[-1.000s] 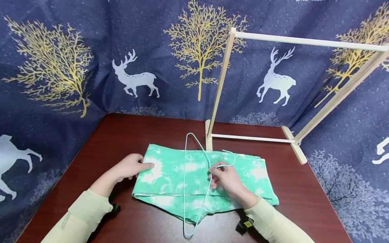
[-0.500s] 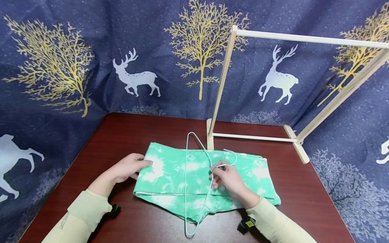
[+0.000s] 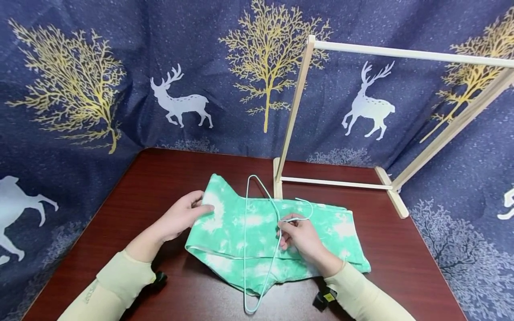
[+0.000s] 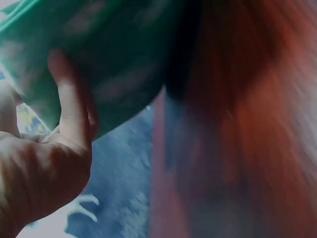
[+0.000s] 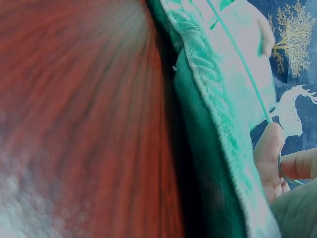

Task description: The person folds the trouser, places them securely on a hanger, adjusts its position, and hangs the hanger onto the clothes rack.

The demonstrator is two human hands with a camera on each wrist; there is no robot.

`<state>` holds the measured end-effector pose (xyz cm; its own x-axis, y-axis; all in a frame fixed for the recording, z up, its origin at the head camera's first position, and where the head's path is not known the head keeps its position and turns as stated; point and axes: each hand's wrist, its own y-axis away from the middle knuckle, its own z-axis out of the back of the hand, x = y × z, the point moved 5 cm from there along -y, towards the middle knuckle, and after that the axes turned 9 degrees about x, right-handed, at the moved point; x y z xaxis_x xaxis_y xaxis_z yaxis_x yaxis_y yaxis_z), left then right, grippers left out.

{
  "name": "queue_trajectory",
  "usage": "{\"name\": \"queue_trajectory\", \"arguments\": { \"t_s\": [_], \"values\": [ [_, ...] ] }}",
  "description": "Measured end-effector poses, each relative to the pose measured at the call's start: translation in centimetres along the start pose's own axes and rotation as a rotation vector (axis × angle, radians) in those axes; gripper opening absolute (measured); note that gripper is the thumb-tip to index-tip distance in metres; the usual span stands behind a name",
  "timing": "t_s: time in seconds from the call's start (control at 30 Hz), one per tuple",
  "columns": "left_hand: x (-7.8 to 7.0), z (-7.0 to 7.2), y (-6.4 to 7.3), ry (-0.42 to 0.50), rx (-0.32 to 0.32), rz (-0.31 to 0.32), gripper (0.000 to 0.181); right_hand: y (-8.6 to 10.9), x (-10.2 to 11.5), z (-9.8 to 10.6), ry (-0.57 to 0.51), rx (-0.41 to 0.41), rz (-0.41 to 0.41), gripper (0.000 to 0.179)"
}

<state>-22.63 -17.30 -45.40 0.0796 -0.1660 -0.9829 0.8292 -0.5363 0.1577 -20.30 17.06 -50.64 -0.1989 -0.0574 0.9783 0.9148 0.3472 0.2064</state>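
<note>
Green-and-white tie-dyed trousers lie folded across the table, a pointed fold toward the front edge. A thin pale green clothes hanger rests sideways over their middle, its hook to the right. My right hand pinches the hanger near the base of the hook. At the left end, my left hand holds the trousers with the thumb on top and fingers underneath, lifting that end off the table. In the left wrist view the raised cloth hangs over the fingers. The right wrist view shows thumb and finger on the wire.
A wooden rack with a white top bar and a low crossbar stands at the back right of the dark red table. A blue curtain with deer and trees hangs behind.
My left hand has raised the left end of the trousers and moved it a little right and away from me. The right hand and hanger stay nearly still.
</note>
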Motion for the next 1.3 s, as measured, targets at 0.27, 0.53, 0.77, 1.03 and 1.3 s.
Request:
{"name": "queue_trajectory", "arguments": {
  "t_s": [0.27,0.53,0.77,1.03,1.3],
  "values": [
    [-2.8,-3.1,-1.8,-0.172,-0.088,-0.069,0.026,-0.1,-0.1,-0.1,0.022,0.003,0.021,0.020],
    [-3.6,-6.5,-3.8,-0.148,-0.089,-0.095,0.026,0.0,0.1,-0.2,0.022,0.008,0.023,0.022],
    [-3.1,-8.9,-5.4,-0.210,-0.051,-0.089,0.026,0.0,0.0,-0.2,0.006,-0.005,0.022,0.020],
    [-2.0,-10.9,-6.9,-0.322,-0.061,-0.078,0.026,-0.1,0.0,0.0,-0.004,-0.021,0.015,0.019],
    [0.8,-11.9,-8.3,-0.392,-0.047,-0.072,0.038,0.0,0.1,0.1,-0.005,-0.014,0.015,0.021]
  ]
}}
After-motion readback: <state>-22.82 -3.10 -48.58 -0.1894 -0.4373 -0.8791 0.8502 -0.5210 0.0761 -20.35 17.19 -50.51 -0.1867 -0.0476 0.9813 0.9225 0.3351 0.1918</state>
